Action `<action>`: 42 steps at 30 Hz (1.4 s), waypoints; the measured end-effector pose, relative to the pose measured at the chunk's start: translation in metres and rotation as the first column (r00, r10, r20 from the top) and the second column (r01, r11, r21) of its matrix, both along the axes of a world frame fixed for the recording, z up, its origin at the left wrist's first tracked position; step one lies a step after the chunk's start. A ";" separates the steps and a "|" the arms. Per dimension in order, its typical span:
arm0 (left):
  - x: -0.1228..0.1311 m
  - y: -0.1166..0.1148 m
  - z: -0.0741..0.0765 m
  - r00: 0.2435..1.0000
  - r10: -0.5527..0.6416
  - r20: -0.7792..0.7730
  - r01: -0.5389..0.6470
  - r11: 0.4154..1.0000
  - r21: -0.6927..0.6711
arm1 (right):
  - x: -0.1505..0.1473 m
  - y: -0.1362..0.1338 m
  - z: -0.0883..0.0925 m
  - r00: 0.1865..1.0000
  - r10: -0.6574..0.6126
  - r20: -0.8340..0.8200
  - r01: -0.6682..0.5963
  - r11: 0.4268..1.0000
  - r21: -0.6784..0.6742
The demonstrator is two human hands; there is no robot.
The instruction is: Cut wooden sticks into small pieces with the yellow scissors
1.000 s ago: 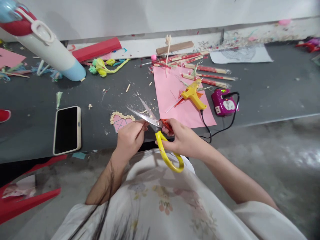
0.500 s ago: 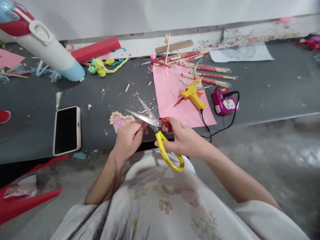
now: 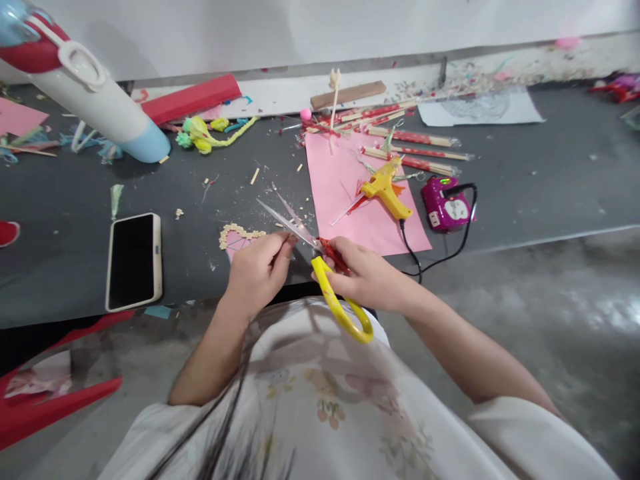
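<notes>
My right hand [image 3: 365, 275] is closed around a pair of scissors [image 3: 336, 301] with yellow handles and pointed metal blades. The blades are slightly apart and point up and left over the table. Something red [image 3: 332, 253], perhaps a tassel or threads, is bunched in the same fingers beside the scissors' pivot. My left hand [image 3: 261, 270] is pinched close to the blades; whatever lies between its fingertips is hidden or too small to name. Just behind that hand is a pink paper heart [image 3: 239, 237] edged with small pale pieces, partly covered by the hand.
A yellow glue gun [image 3: 387, 190] rests on pink paper [image 3: 327, 173], its cord near a purple power block [image 3: 447, 203]. Wrapped sticks [image 3: 415, 137] lie behind. At left are a phone [image 3: 133, 262] and a tall bottle [image 3: 107, 100]. Small scraps dot the dark table.
The scissor blades have drawn closer together and their tips have swung away from me. My left fingertips have moved slightly away from me and stay pinched.
</notes>
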State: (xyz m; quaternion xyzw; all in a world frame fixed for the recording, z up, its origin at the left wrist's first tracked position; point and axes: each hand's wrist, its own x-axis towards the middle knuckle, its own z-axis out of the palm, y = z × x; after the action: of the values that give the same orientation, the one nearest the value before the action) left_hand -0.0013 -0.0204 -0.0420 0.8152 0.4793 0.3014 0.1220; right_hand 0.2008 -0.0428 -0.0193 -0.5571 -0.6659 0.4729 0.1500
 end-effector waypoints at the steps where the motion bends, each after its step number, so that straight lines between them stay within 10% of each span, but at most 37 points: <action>1: 0.000 0.001 0.002 1.000 0.002 -0.026 -0.002 1.000 0.019 | 0.000 0.002 0.000 1.000 -0.001 -0.026 0.000 0.999 -0.032; 22: 0.005 0.052 0.003 0.990 -0.129 0.062 0.132 0.990 -0.043 | 0.014 0.034 0.008 0.835 -0.237 -0.497 -0.028 0.883 -0.468; 42: 0.009 0.057 -0.002 0.966 -0.235 0.110 0.223 0.968 0.114 | 0.024 0.039 0.002 0.819 -0.184 -0.544 -0.109 0.880 -0.463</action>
State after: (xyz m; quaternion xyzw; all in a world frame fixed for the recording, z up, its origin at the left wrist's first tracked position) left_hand 0.0078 0.0370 -0.0439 0.8501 0.3577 0.3587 0.1438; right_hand 0.2246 -0.0035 -0.0178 -0.4217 -0.4418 0.7630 0.2116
